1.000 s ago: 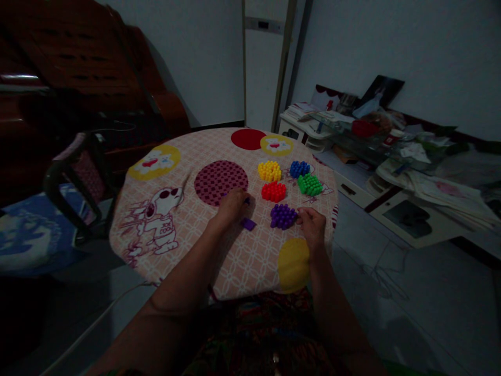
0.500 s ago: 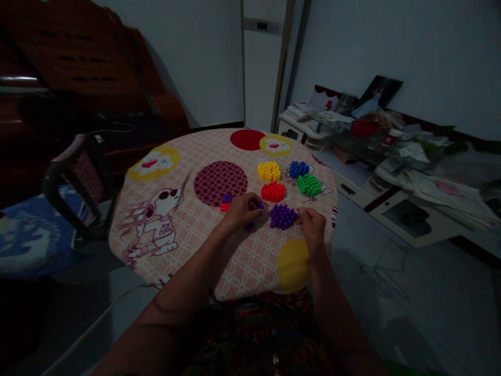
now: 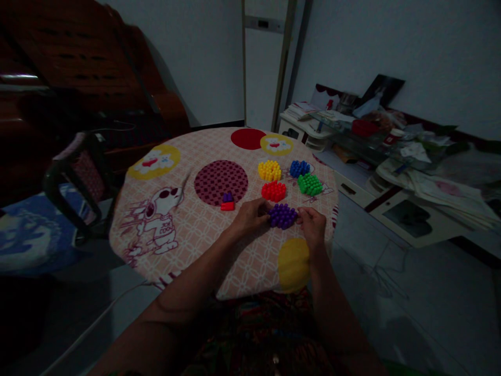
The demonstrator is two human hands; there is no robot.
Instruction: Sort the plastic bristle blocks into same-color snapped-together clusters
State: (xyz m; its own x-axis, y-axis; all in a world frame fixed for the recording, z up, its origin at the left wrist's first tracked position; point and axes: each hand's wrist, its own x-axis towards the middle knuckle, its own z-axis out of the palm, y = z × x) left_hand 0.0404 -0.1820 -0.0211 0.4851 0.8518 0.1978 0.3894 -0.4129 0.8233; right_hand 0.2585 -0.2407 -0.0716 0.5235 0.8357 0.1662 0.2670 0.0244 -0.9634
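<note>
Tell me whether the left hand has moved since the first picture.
Yes: the left hand has moved right, away from the checked maroon circle and up to the purple cluster.

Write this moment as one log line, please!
left hand: at purple cluster, left edge | right hand: at its right edge | beyond: red cluster, yellow cluster

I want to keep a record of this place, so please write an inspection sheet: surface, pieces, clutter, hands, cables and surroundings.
Surface: patterned tablecloth, creased at left.
Pieces: yellow cluster, blue cluster, green cluster, red cluster, purple cluster; small red block with purple pieces by it.
Clutter: papers and mixed items on the cabinet at right.
Hands: left hand and right hand at opposite sides of the purple cluster; grip unclear.
Cables: pale cable on the floor, left; thin cords, right.
Surroundings: dim; chair at left.
</note>
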